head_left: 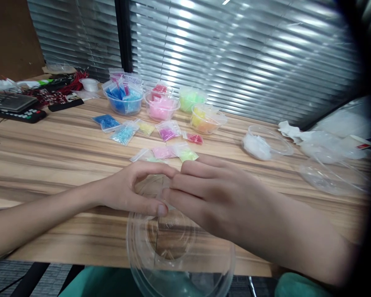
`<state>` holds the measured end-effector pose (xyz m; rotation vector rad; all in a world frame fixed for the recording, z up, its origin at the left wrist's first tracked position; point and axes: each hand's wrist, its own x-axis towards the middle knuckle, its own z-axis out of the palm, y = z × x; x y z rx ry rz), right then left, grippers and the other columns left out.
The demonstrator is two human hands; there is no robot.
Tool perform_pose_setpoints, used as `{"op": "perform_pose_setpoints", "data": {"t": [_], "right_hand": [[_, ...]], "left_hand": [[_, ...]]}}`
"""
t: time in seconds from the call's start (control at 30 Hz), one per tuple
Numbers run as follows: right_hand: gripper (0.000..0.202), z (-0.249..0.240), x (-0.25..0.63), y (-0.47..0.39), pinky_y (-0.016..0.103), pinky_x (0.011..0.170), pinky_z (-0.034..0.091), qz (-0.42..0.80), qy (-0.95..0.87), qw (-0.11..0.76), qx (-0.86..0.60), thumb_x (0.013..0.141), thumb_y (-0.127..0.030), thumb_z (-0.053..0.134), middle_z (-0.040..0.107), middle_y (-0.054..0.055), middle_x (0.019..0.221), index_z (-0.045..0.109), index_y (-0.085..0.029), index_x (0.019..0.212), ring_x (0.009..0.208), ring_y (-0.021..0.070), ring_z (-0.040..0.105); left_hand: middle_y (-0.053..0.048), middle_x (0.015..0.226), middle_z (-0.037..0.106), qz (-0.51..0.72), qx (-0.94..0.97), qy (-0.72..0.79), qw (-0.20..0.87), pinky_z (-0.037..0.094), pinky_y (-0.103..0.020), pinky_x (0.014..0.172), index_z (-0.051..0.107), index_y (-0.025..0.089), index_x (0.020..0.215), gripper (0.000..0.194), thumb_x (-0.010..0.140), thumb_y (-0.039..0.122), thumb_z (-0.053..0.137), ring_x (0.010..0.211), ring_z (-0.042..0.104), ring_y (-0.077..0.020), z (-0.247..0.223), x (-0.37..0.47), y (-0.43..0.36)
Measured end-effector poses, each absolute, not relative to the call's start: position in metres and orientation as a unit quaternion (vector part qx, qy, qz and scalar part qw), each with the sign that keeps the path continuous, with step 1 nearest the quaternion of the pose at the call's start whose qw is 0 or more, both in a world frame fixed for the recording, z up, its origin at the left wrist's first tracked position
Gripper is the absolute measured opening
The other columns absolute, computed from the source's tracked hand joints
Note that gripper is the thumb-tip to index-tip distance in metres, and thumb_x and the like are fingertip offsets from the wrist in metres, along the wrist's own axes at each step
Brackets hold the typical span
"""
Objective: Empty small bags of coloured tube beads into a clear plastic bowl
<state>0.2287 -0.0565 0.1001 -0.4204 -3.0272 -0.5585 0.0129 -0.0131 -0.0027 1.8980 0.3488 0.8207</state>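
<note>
Right at the fingertips, the left hand [136,187] meets the right hand [210,192], the index finger arched over and the thumb standing well away below it. The right fingers are curled inward, back of the hand up, thumb hidden. Something clear shows between them, but whether either hand has it pinched, I cannot tell.

Just beneath sits the tub [130,251], round and see-through, at the near edge of the table [64,235], its near part showing against green cloth. With film this thin and slippery, I'd say pads beat nails: a light pinch on both sides, small even pulls, nothing sudden. Wrists high, too, so neither knocks the tub at that edge.

Just past the hands lie a green bag [188,154] and a pink bag [163,152]; farther out, blue [106,122], yellow [145,127], purple [168,133] and red [194,138] ones. Behind them, bowls of bags: blue [123,106], pink [161,110], orange and yellow [205,123]. Off right, a bowl of white stuff [256,147]; far left, a remote [29,117].
</note>
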Motion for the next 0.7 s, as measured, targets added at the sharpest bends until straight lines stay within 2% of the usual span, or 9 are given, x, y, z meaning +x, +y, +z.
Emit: {"op": "perform_pose_setpoints", "data": {"t": [0.23, 0.4, 0.57, 0.7], "right_hand": [[0.03, 0.0991, 0.226, -0.0532, 0.029, 0.071, 0.045, -0.143, -0.979, 0.053, -0.137, 0.093, -0.004, 0.047, 0.073, 0.006, 0.091, 0.073, -0.017, 0.088, 0.081, 0.0169, 0.058], [0.031, 0.0987, 0.2258, -0.053, 0.029, 0.071, 0.042, -0.139, -0.979, 0.057, -0.137, 0.096, -0.005, 0.044, 0.072, 0.005, 0.087, 0.072, -0.017, 0.092, 0.082, 0.0171, 0.056], [0.028, 0.0967, 0.2258, -0.0515, 0.028, 0.067, 0.04, -0.133, -0.979, 0.069, -0.136, 0.098, -0.009, 0.045, 0.071, 0.004, 0.083, 0.07, -0.018, 0.093, 0.078, 0.0165, 0.054], [0.027, 0.0969, 0.2256, -0.052, 0.029, 0.065, 0.039, -0.135, -0.98, 0.054, -0.136, 0.097, -0.007, 0.044, 0.071, 0.004, 0.085, 0.069, -0.018, 0.095, 0.082, 0.0167, 0.055]], "left_hand": [[0.001, 0.124, 0.067, 0.34, 0.794, 0.122, 0.489, 0.047, -0.025, 0.099, 0.056, 0.035, 0.13, 0.061, 0.076, 0.024, 0.08, 0.113, 0.063, -0.0192, -0.0017, 0.0125, -0.0137], [0.001, 0.125, 0.067, 0.343, 0.792, 0.136, 0.487, 0.049, -0.026, 0.098, 0.056, 0.033, 0.13, 0.061, 0.075, 0.025, 0.081, 0.114, 0.063, -0.0206, -0.0029, 0.0115, -0.0148], [-0.002, 0.123, 0.067, 0.33, 0.803, 0.148, 0.474, 0.051, -0.028, 0.094, 0.057, 0.026, 0.128, 0.057, 0.076, 0.023, 0.08, 0.113, 0.063, -0.0225, -0.0002, 0.012, -0.0147], [-0.002, 0.121, 0.068, 0.336, 0.795, 0.142, 0.484, 0.051, -0.028, 0.094, 0.059, 0.027, 0.127, 0.059, 0.073, 0.025, 0.082, 0.113, 0.064, -0.0239, 0.0023, 0.014, -0.015]]}}
